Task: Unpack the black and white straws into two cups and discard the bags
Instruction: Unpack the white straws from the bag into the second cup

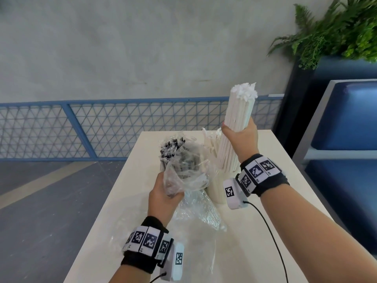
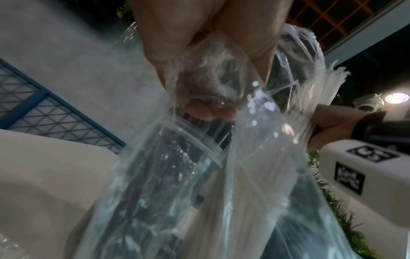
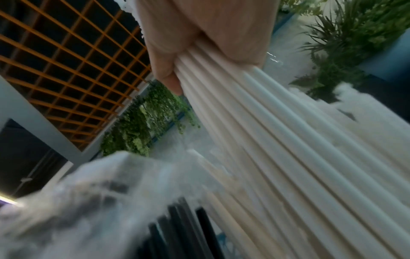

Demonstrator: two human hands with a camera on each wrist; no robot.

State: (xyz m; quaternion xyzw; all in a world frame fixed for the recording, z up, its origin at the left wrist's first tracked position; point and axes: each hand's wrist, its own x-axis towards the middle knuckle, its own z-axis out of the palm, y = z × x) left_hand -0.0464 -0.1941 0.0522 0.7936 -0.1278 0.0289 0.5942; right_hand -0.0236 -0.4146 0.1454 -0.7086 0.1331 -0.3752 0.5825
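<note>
My right hand [image 1: 239,131] grips a thick bundle of white straws [image 1: 238,119] upright above a white cup [image 1: 216,188], which is mostly hidden behind my wrist; the bundle's lower ends sit at the cup's mouth. The same white straws [image 3: 277,140] fill the right wrist view. My left hand [image 1: 163,193] grips a crumpled clear plastic bag [image 1: 183,174] beside the black straws [image 1: 173,148], which stand upright behind the bag. In the left wrist view the clear bag [image 2: 199,157] hangs from my curled fingers [image 2: 206,108]. The cup under the black straws is hidden.
Another clear bag [image 1: 202,213] lies flat on the cream table [image 1: 265,231] between my arms. A blue mesh railing [image 1: 102,127] runs behind the table, a blue bench [image 1: 346,129] stands at right, and a plant [image 1: 330,33] hangs above it.
</note>
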